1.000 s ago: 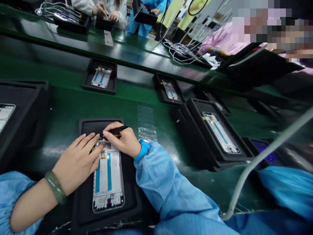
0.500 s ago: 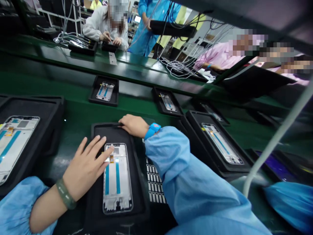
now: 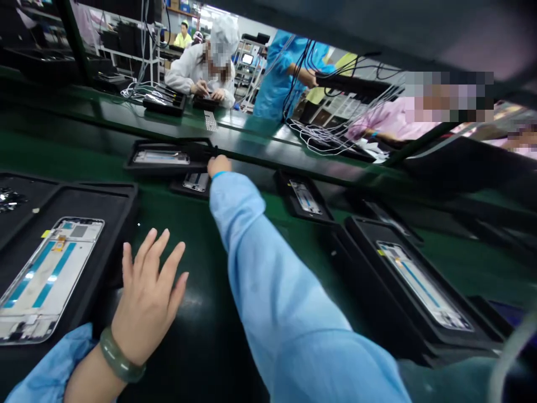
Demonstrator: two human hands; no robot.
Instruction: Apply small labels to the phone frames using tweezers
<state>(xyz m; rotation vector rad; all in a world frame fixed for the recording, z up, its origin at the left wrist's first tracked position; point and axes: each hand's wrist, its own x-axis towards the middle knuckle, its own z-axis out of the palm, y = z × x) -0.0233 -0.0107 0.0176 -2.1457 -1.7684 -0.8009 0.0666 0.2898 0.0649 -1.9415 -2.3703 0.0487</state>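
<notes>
My right hand (image 3: 220, 165) reaches far forward and grips the right end of a black tray (image 3: 197, 155) that carries a silver phone frame (image 3: 161, 157). This tray is tilted and partly covers another black tray with a phone frame (image 3: 195, 182). My left hand (image 3: 149, 285), fingers spread, is over the dark green surface and holds nothing. To its left lies a larger phone frame (image 3: 54, 274) with blue strips, in a black tray (image 3: 121, 207).
On the right, stacked black trays (image 3: 356, 268) hold a phone frame (image 3: 423, 285); another tray (image 3: 283, 193) lies behind. White cables (image 3: 323, 140) and several people are across the bench. A pale cable (image 3: 509, 347) crosses the lower right.
My right hand has carried the tray from in front of me forward and left, over the far tray. My left hand no longer overlaps it. The view has shifted.
</notes>
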